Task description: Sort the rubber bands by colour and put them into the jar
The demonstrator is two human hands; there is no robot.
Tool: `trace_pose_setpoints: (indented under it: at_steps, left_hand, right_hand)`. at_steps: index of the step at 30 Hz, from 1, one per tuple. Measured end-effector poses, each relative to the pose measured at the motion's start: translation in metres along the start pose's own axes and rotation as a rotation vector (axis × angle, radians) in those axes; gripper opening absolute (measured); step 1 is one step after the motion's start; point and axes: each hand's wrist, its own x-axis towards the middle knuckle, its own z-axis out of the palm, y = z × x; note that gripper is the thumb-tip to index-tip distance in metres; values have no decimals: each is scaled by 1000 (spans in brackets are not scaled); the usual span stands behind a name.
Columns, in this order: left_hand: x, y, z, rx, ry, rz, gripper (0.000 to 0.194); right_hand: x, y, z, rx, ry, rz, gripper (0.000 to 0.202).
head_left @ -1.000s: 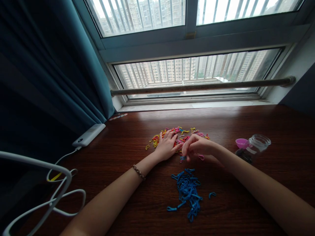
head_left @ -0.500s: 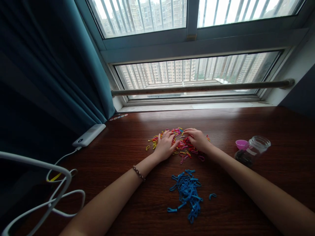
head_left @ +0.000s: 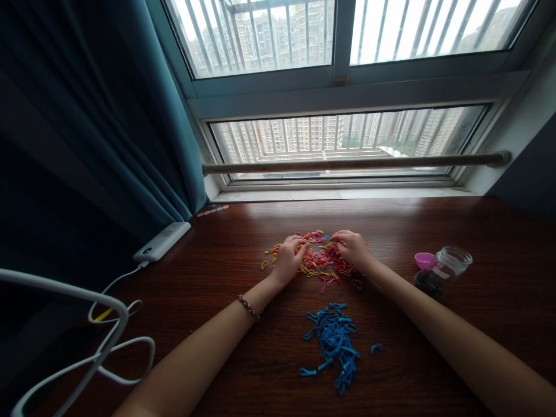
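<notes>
A heap of small looped elastic hair ties (head_left: 322, 267), in red, pink and yellow, is spread on the table between my hands. My left hand (head_left: 289, 259) rests on the heap's left side, its fingers bent and drawn together at the tips; what they hold, if anything, is hidden. On the right side, my right hand (head_left: 351, 249) has thumb and fingers pinched at the heap's far edge. A bit of blue shows beside those fingertips, but I cannot tell whether it is gripped. Closer to me lies a pile of blue hair ties (head_left: 336, 341), with one single blue hair tie (head_left: 376, 348) to its right.
A clear glass jar (head_left: 454, 260) with dark contents and a pink cup-shaped piece (head_left: 425, 260) stand at right on the brown wooden table (head_left: 243, 231). A white power bank (head_left: 163, 241) with a white cable (head_left: 119, 347) lies at left, by the blue curtain (head_left: 174, 145).
My left hand's spread fingers have drawn together. My right hand's fingers have closed into a pinch at the heap's far edge. The whole view has shifted slightly down.
</notes>
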Motion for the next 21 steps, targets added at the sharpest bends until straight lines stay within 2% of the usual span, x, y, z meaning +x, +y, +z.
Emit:
trace_pose_setpoints:
  at_steps: [3, 6, 10, 17, 19, 21]
  left_hand:
    - [0, -3, -2, -55, 77, -89, 12]
    - [-1, -4, -3, -74, 115, -158, 9]
    - [-1, -2, -3, -110, 129, -142, 11]
    - [0, -2, -4, -79, 75, -60, 20]
    - [0, -2, -4, -65, 77, -60, 20]
    - [0, -2, -3, -60, 86, -67, 22]
  right_hand:
    - [-4, -3, -8, 244, 35, 168, 19]
    - [-7, -6, -13, 503, 11, 300, 18]
    - [-9, -6, -14, 688, -2, 403, 23]
    - [-9, -7, -15, 819, 36, 434, 27]
    - [-8, -7, -17, 787, 9, 394, 27]
    - [-8, -6, -17, 657, -48, 306, 24]
